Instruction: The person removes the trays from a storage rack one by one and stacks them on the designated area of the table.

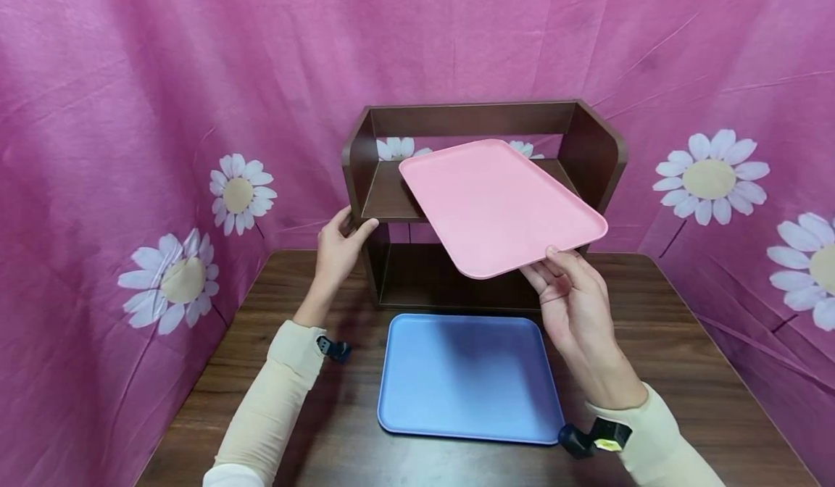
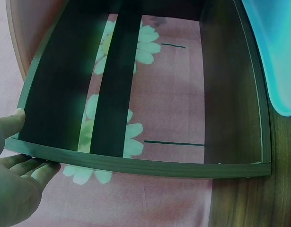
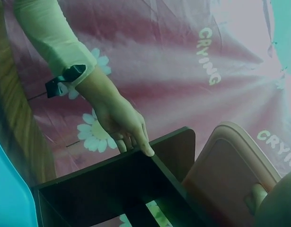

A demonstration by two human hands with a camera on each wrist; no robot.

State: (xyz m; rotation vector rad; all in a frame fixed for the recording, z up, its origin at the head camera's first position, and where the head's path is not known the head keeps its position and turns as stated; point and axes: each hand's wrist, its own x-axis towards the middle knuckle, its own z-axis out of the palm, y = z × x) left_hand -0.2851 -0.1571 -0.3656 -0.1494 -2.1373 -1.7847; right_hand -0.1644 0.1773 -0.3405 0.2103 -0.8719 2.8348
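A pink tray (image 1: 502, 208) is held tilted in front of the upper level of a dark brown two-level shelf (image 1: 470, 119). My right hand (image 1: 577, 313) pinches its near edge, thumb on top and fingers beneath. In the right wrist view, the tray (image 3: 230, 146) shows beside the shelf's side panel. My left hand (image 1: 339, 248) grips the shelf's left side, and in the left wrist view the thumb (image 2: 13, 122) lies on the front edge with the fingers round the outside. Flat on the table before the shelf lies a blue tray (image 1: 466, 378).
The shelf stands at the back of a brown wooden table (image 1: 678, 371). Close behind and at both sides hangs a pink curtain (image 1: 261, 59) printed with white daisies. Below the pink tray, the shelf's lower level (image 1: 450, 284) opens toward me.
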